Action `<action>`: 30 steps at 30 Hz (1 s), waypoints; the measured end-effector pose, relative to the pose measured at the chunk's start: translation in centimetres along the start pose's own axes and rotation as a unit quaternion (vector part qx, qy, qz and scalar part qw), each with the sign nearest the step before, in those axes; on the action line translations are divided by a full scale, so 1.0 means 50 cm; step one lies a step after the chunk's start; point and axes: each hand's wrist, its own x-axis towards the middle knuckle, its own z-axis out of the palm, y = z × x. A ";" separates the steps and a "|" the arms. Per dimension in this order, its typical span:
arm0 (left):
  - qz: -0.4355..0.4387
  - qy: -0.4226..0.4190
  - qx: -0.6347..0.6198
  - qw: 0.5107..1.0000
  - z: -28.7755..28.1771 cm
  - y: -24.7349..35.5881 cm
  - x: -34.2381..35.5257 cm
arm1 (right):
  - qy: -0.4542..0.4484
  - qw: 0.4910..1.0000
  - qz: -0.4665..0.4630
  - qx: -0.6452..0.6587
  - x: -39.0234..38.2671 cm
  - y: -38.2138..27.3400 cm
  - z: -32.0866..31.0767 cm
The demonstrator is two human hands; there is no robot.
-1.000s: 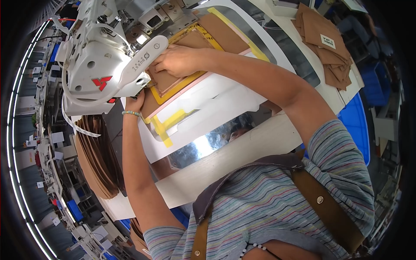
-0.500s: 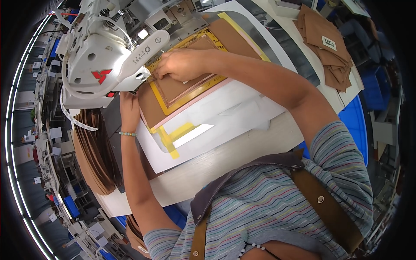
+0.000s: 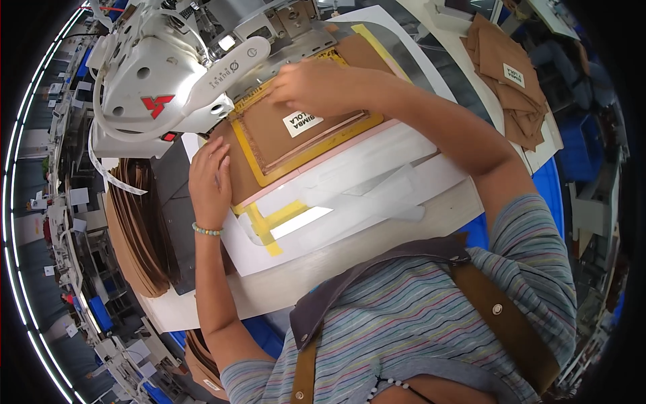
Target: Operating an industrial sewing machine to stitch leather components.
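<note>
My left hand (image 3: 212, 182) lies at the left edge of the brown sheet (image 3: 242, 178), its fingers apart and slightly bent, gripping nothing. My right hand (image 3: 309, 87) reaches over the yellow rectangular frame (image 3: 289, 175) near its upper left part, fingers curled; what they hold, if anything, is hidden. A white label (image 3: 302, 124) sits on the brown material inside the frame, just below this hand. The white sewing machine (image 3: 148, 81) stands at upper left, its head close to both hands. Under the brown sheet is a white template sheet (image 3: 350, 222) with yellow tape strips (image 3: 269, 229).
Stacked brown pieces (image 3: 134, 229) stand at the left. Brown labelled pieces (image 3: 498, 81) lie on the table's right end. Blue bins (image 3: 550, 188) are below the pale table (image 3: 282, 289). Steel machine plates (image 3: 282, 23) are at the top; workshop benches run along the far left.
The frame, brown sheet and template have shifted rightward. My left hand has come out from beside the machine head onto the sheet. My right hand has moved right, and the label now shows beneath it.
</note>
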 end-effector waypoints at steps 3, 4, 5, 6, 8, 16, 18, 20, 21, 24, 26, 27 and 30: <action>0.016 -0.009 0.003 1.000 -0.007 0.034 -0.010 | -0.023 0.993 0.079 -0.079 -0.071 0.029 -0.021; 0.015 -0.015 0.000 1.000 -0.004 0.043 -0.005 | -0.061 0.989 0.102 -0.088 -0.097 0.030 -0.015; 0.035 -0.035 0.005 0.999 -0.001 0.052 -0.001 | -0.015 0.987 0.097 -0.131 -0.122 0.025 -0.001; 0.055 -0.044 0.008 0.997 0.003 0.060 0.004 | 0.009 0.980 0.105 -0.169 -0.138 0.023 0.013; 0.065 -0.071 0.000 0.995 0.017 0.075 0.016 | 0.049 0.976 0.082 -0.197 -0.157 0.027 0.032; 0.092 -0.123 0.040 0.987 0.064 0.094 0.039 | 0.088 0.965 0.122 -0.215 -0.158 0.024 0.054; 0.071 -0.116 0.011 0.991 0.064 0.093 0.041 | 0.132 0.953 0.091 -0.256 -0.155 0.021 0.054; 0.064 -0.126 0.001 0.990 0.069 0.095 0.051 | 0.153 0.958 0.087 -0.225 -0.156 0.019 0.051; 0.067 -0.113 -0.017 0.991 0.074 0.096 0.059 | 0.194 0.958 0.068 -0.198 -0.156 0.021 0.048; 0.098 -0.103 -0.002 0.990 0.101 0.106 0.098 | 0.254 0.959 0.069 -0.108 -0.161 0.026 0.041; 0.107 -0.114 0.006 0.988 0.122 0.120 0.120 | 0.242 0.962 0.108 -0.063 -0.162 0.032 0.039; 0.119 -0.106 0.003 0.987 0.133 0.128 0.131 | 0.251 0.960 0.123 -0.022 -0.161 0.035 0.040; 0.133 -0.110 -0.029 0.985 0.163 0.154 0.162 | 0.277 0.954 0.118 -0.011 -0.158 0.046 0.044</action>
